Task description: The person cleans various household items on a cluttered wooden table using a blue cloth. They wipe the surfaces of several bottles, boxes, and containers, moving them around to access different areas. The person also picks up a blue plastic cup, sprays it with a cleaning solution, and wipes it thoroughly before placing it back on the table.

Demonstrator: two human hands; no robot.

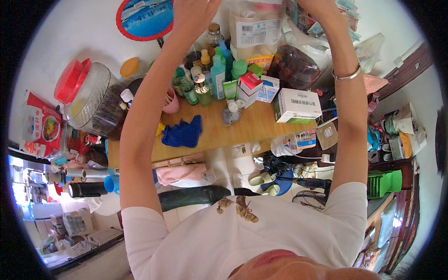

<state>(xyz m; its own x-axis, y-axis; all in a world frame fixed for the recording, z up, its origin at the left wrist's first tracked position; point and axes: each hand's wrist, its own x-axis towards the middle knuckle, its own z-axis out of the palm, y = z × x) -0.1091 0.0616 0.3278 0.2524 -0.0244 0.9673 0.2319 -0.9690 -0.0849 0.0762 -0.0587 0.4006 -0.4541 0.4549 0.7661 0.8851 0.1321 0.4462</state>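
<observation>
Both my arms stretch up past the table's far side. At the top edge my left hand (196, 15) is cut off, its fingers mostly out of the picture. It overlaps the red-rimmed mirror or picture (121, 21) on its left. My right hand (316, 8), also cropped at the top, is by a cluster of small packets (350, 15). Between the hands stands a clear plastic bag (257, 33) with a printed label, apparently holding stacked cups. What the fingers touch is hidden.
The wooden table (217, 134) carries a blue cloth (183, 133), a knotted small plastic bag (232, 112), a white medicine box (299, 105), several bottles (217, 78) and a big red-lidded jar (91, 96). Green slippers (262, 178) and a fan (308, 200) are below.
</observation>
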